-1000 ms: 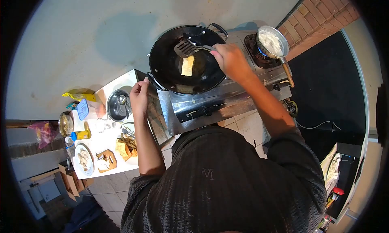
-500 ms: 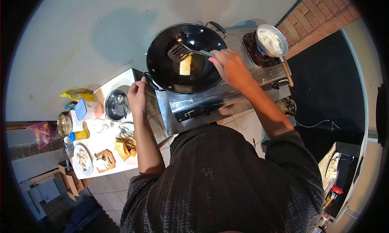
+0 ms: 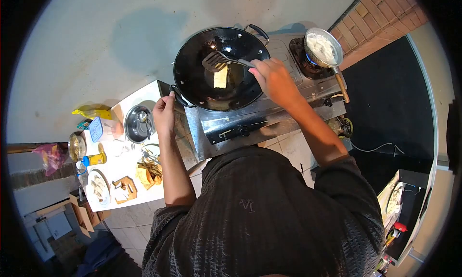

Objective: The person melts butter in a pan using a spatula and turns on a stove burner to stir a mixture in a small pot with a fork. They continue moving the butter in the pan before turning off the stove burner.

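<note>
A black wok [image 3: 202,91] sits on the steel gas stove [image 3: 226,123]. In it lies a flat, pale yellow rectangular piece of food [image 3: 220,78], its upper end overlapped by the slotted head of a spatula [image 3: 215,61]. My right hand [image 3: 274,79] is closed around the grey spatula handle, reaching in over the wok's right side. At the lower left rim, my left hand [image 3: 164,112] has its fingers closed at the wok's near loop handle [image 3: 181,97].
On the right burner, over a blue flame, stands a saucepan [image 3: 321,48] of white pieces, its wooden handle [image 3: 340,84] jutting forward. The white side table [image 3: 110,207] at left bears a metal bowl [image 3: 139,124], a yellow bottle [image 3: 96,159] and a plate [image 3: 99,188].
The spatula head has shifted slightly right and up over the food piece, whose visible lower end now appears a little higher. My left hand stays by the wok handle.
</note>
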The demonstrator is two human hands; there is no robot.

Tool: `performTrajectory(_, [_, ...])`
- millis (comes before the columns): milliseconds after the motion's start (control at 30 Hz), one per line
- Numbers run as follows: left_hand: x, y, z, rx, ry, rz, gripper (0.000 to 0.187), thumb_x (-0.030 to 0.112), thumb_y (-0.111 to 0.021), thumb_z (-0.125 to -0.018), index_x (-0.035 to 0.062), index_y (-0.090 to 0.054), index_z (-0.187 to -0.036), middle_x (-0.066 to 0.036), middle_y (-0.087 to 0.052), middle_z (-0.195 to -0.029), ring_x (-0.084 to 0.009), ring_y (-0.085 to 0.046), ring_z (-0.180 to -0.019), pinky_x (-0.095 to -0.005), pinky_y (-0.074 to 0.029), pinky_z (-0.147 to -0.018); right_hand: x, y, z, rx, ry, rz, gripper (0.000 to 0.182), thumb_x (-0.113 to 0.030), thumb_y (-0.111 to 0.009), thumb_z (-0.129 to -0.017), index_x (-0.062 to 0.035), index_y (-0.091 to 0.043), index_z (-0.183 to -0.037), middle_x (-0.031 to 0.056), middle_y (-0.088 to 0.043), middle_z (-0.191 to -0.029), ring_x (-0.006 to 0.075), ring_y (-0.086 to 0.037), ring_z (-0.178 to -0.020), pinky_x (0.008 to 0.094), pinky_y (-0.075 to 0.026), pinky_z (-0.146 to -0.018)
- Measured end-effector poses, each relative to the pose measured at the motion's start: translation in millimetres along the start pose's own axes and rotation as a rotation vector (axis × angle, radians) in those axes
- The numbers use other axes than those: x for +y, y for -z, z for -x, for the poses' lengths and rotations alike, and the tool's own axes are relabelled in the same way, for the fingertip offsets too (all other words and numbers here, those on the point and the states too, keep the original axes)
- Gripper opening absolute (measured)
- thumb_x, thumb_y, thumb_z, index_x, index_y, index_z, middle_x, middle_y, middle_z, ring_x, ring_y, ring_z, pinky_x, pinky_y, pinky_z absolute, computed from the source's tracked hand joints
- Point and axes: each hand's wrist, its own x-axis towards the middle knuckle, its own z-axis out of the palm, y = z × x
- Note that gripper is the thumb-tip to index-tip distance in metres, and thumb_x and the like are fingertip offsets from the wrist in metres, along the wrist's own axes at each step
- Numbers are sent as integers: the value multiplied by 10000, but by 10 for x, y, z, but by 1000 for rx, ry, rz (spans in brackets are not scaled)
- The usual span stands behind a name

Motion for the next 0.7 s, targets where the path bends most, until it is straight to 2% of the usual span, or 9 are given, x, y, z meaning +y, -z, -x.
performTrajectory(267, [-21,0,-12,-11,9,-19,267,281,-618,-856,104,-538,-672,97,-383,-561,-14,-287,-492,-201,-195,-452,30,-3,-6,24,6,10,190,-120,-617,-795,5,-588,-935,157,-590,-738,336,-548,-709,399,-427,-659])
performTrajectory(300, [-14,5,-12,-10,8,-19,267,281,-618,-856,104,-538,-672,97,-383,-561,-14,-287,-492,-201,-195,-452,50,-5,-16,87,4,4,155,-130,-613,-793,-3,-573,-870,153,-577,-700,334,-547,-683,404,-427,-647])
performTrajectory(333, [-5,17,-2,-18,36,-25,273,280,-623,-851,79,-549,-682,74,-429,-604,-32,-326,-552,-202,-248,-510,68,-6,-22,147,1,-3,142,-141,-610,-790,-11,-557,-805,150,-564,-662,332,-546,-658,409,-427,-636])
performTrajectory(367, [2,27,3,-25,62,-31,281,279,-629,-846,54,-559,-693,51,-475,-647,-49,-366,-612,-203,-301,-567,89,-5,-28,147,2,-5,142,-141,-610,-790,-11,-557,-805,150,-564,-662,332,-546,-658,409,-427,-636])
performTrajectory(567, [-48,32,-41,-35,55,-25,285,290,-629,-846,50,-571,-703,53,-479,-648,-50,-367,-611,-207,-300,-565,222,-71,-61,165,-57,78,137,-123,-616,-781,-2,-553,-785,166,-561,-639,347,-547,-628,422,-425,-601])
performTrajectory(700, [-27,32,-28,-31,61,-21,291,296,-627,-847,48,-573,-704,53,-474,-647,-50,-364,-611,-208,-298,-564,262,-178,-40,194,6,43,134,-123,-618,-779,-3,-562,-800,160,-571,-654,341,-550,-640,422,-426,-611])
